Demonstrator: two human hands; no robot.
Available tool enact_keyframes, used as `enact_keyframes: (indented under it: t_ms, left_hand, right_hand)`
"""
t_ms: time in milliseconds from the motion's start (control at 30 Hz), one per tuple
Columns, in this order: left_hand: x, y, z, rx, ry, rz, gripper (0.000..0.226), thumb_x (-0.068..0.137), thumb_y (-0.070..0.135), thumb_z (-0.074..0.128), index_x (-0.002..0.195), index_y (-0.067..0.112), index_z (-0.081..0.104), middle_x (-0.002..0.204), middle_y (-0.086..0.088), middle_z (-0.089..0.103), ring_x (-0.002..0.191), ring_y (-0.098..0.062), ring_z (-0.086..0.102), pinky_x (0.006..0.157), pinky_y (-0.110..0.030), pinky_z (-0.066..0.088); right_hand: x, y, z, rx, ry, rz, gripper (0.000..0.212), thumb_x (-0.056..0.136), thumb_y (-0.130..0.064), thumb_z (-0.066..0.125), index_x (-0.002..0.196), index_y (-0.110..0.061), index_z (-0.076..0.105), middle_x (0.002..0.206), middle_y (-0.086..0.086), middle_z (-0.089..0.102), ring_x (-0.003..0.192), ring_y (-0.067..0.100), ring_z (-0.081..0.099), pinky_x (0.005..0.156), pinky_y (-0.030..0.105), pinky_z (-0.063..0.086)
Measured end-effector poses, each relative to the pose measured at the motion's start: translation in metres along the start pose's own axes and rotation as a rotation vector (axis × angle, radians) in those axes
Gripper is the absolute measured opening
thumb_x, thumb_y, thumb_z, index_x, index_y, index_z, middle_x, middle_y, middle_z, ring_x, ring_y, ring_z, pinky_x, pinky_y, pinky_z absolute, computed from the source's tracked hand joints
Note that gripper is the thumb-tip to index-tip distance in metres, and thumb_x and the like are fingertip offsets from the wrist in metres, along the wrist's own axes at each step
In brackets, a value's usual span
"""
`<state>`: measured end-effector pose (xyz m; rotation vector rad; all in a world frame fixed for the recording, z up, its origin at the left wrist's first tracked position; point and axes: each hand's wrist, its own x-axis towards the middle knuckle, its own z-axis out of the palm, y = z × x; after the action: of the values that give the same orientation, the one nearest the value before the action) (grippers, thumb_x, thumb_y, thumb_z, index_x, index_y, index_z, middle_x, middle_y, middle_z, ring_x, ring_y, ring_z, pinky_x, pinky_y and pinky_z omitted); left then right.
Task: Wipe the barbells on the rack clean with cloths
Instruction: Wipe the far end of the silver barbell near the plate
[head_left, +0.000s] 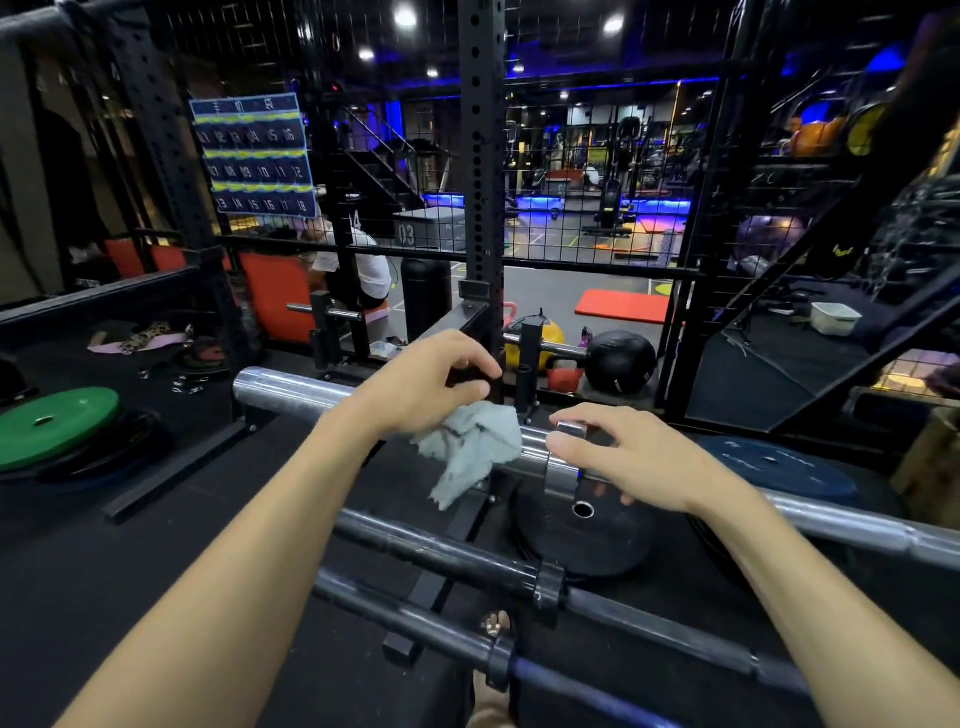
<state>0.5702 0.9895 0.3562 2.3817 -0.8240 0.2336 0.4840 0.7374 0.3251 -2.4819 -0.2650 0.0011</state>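
Left hand (426, 387) grip pinching grey cloth (470, 449) on chrome barbell (291, 392), right hand (631, 454) loosely open over collar (563, 467)

Single head-mounted wide-angle view, looking forward and down. Close on both hands (530, 431) over the chrome steel barbell sleeve (291, 392). Black wire-mesh gym partition (597, 171) fills the far field.
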Motion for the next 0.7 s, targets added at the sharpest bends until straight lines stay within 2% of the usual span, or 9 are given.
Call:
enact_keyframes:
  t_ms: [33, 100, 133, 267, 367, 433, 500, 600, 700]
  left_hand:
    - [-0.004, 0.001, 0.002, -0.005, -0.002, 0.012, 0.016, 0.100, 0.022, 0.063, 0.112, 0.026, 0.073, 0.105, 0.020, 0.067, 0.098, 0.001, 0.062, 0.093, -0.029, 0.050]
    - [-0.012, 0.006, 0.004, 0.005, -0.084, 0.018, 0.021, 0.104, 0.027, 0.055, 0.111, 0.025, 0.075, 0.081, 0.028, 0.066, 0.077, 0.006, 0.060, 0.076, -0.021, 0.049]
    - [-0.016, 0.008, 0.004, 0.049, -0.114, 0.021, 0.022, 0.105, 0.031, 0.055, 0.111, 0.026, 0.075, 0.079, 0.029, 0.066, 0.077, 0.008, 0.059, 0.075, -0.021, 0.049]
    - [-0.025, 0.004, 0.003, 0.304, -0.085, 0.074, 0.024, 0.105, 0.034, 0.052, 0.121, 0.031, 0.070, 0.118, 0.019, 0.069, 0.109, -0.003, 0.060, 0.095, -0.038, 0.051]
    - [-0.026, 0.000, 0.006, 0.256, -0.116, 0.115, 0.028, 0.106, 0.031, 0.050, 0.128, 0.027, 0.066, 0.125, 0.016, 0.067, 0.115, -0.004, 0.059, 0.099, -0.032, 0.048]
    - [-0.027, 0.005, 0.019, 0.221, -0.120, 0.137, 0.029, 0.107, 0.032, 0.047, 0.127, 0.021, 0.065, 0.124, 0.009, 0.068, 0.115, -0.010, 0.060, 0.100, -0.035, 0.048]
    - [-0.035, 0.014, 0.052, 0.275, 0.032, 0.242, 0.031, 0.105, 0.020, 0.046, 0.128, 0.011, 0.064, 0.127, -0.003, 0.068, 0.117, -0.022, 0.059, 0.105, -0.042, 0.044]
    - [-0.058, 0.014, 0.105, 0.346, 0.292, 0.392, 0.042, 0.102, 0.010, 0.049, 0.143, 0.005, 0.056, 0.148, -0.008, 0.056, 0.139, -0.022, 0.049, 0.122, -0.041, 0.031]
    - [-0.060, -0.036, 0.098, 0.463, 0.526, 0.319, 0.043, 0.100, 0.006, 0.051, 0.142, 0.005, 0.057, 0.148, -0.009, 0.056, 0.143, -0.024, 0.047, 0.124, -0.046, 0.025]
  right_hand:
    - [0.000, 0.000, 0.000, -0.003, 0.000, 0.000, 0.065, 0.074, -0.091, 0.042, 0.126, -0.055, 0.055, 0.113, -0.024, 0.063, 0.074, 0.006, 0.072, 0.074, 0.038, 0.060]
    - [0.001, -0.001, 0.000, -0.010, -0.001, -0.002, 0.062, 0.078, -0.088, 0.043, 0.128, -0.053, 0.055, 0.110, -0.024, 0.064, 0.074, 0.005, 0.072, 0.075, 0.039, 0.060]
    - [0.000, -0.002, 0.000, -0.015, -0.004, -0.001, 0.061, 0.079, -0.087, 0.043, 0.129, -0.053, 0.055, 0.109, -0.023, 0.065, 0.074, 0.005, 0.072, 0.075, 0.039, 0.060]
    - [-0.001, -0.005, -0.001, -0.022, -0.005, 0.009, 0.068, 0.074, -0.091, 0.039, 0.128, -0.053, 0.055, 0.105, -0.022, 0.067, 0.074, 0.004, 0.072, 0.077, 0.042, 0.061]
    - [-0.002, -0.007, -0.001, -0.030, -0.004, 0.014, 0.066, 0.075, -0.090, 0.039, 0.127, -0.053, 0.055, 0.101, -0.018, 0.070, 0.074, 0.004, 0.072, 0.076, 0.042, 0.061]
    - [-0.002, -0.006, 0.000, -0.037, 0.004, 0.016, 0.068, 0.073, -0.092, 0.036, 0.127, -0.055, 0.055, 0.099, -0.016, 0.071, 0.074, 0.005, 0.072, 0.076, 0.042, 0.061]
    - [-0.002, -0.007, 0.002, -0.066, 0.018, 0.011, 0.060, 0.079, -0.089, 0.034, 0.126, -0.057, 0.053, 0.097, -0.018, 0.070, 0.072, 0.004, 0.071, 0.077, 0.042, 0.060]
    - [-0.005, -0.009, 0.004, -0.160, 0.024, -0.001, 0.046, 0.093, -0.077, 0.028, 0.128, -0.056, 0.050, 0.097, -0.022, 0.067, 0.067, 0.003, 0.067, 0.085, 0.040, 0.055]
    - [-0.004, -0.011, 0.004, -0.207, 0.024, 0.033, 0.035, 0.103, -0.063, 0.024, 0.115, -0.044, 0.050, 0.077, -0.014, 0.060, 0.067, 0.009, 0.058, 0.090, 0.042, 0.050]
